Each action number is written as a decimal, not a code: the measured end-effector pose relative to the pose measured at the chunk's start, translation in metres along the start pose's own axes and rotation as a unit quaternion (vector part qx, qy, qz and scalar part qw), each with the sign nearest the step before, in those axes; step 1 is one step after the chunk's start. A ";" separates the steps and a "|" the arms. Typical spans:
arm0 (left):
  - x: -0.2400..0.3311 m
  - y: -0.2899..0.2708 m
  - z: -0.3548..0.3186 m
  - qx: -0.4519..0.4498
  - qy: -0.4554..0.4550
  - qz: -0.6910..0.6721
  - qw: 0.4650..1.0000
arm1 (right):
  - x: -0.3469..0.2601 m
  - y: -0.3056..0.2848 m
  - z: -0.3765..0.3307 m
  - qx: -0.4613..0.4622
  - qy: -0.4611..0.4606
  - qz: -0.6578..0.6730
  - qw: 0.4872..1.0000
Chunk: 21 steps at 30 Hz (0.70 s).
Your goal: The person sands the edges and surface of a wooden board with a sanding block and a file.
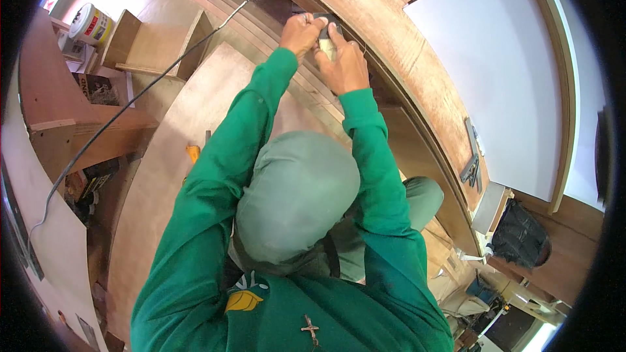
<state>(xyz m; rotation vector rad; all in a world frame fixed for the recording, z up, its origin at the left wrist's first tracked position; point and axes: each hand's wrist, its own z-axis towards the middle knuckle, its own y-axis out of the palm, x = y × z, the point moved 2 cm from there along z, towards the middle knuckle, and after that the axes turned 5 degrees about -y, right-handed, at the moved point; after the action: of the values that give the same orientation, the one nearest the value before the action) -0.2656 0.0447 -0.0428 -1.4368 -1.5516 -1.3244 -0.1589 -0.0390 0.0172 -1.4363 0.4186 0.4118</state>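
Both arms, in green sleeves, reach forward to the edge of a wooden cabinet [417,124]. My left hand [300,34] is closed, its fingertips pinched at the upper left of a small black and pale-yellow object [327,47]. From the lower right my right hand [345,68] grips the same object, its thumb lying along it. Fingers cover much of it, so its exact kind cannot be made out. It is held up against the dark opening below the cabinet's top edge. My bent knee [298,199], in grey-green cloth, rises between the arms.
A dark cable [156,78] runs across the left side. An orange-handled tool [193,152] lies on the wooden panel by my left arm. Farther left are a white bucket [91,24] and an open wooden box [156,42]. A grey metal tool [471,156] rests on the right-hand wooden surface.
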 end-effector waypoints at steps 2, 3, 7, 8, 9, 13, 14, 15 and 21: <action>-0.002 -0.001 0.005 0.005 0.008 0.004 1.000 | 0.000 0.001 0.007 -0.003 0.000 0.005 1.000; -0.001 0.000 0.007 0.005 0.000 -0.006 1.000 | 0.002 0.001 0.010 -0.002 0.000 0.007 1.000; -0.002 -0.003 0.001 0.033 -0.017 0.025 0.999 | -0.003 0.001 0.005 -0.014 -0.002 -0.010 1.000; 0.000 -0.005 0.003 0.029 -0.011 0.013 0.999 | -0.005 0.000 0.008 -0.009 -0.010 -0.008 1.000; -0.003 -0.009 0.003 0.026 -0.009 0.004 1.000 | -0.008 0.003 0.007 -0.009 -0.015 -0.005 1.000; -0.008 -0.016 0.006 0.006 0.004 0.006 1.000 | -0.012 0.006 0.005 -0.010 0.008 0.011 1.000; -0.008 -0.014 0.006 0.006 -0.003 0.010 1.000 | -0.011 0.008 0.005 -0.013 0.009 0.010 1.000; 0.000 -0.011 -0.001 0.014 -0.012 -0.004 1.000 | -0.010 0.008 0.006 -0.012 0.009 0.006 1.000; -0.005 -0.012 0.021 0.032 0.010 0.052 0.998 | -0.007 0.008 0.018 -0.007 -0.001 -0.004 1.000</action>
<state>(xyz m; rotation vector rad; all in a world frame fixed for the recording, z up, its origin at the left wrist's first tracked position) -0.2721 0.0642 -0.0564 -1.4417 -1.4725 -1.2135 -0.1682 -0.0204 0.0154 -1.4504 0.4085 0.4103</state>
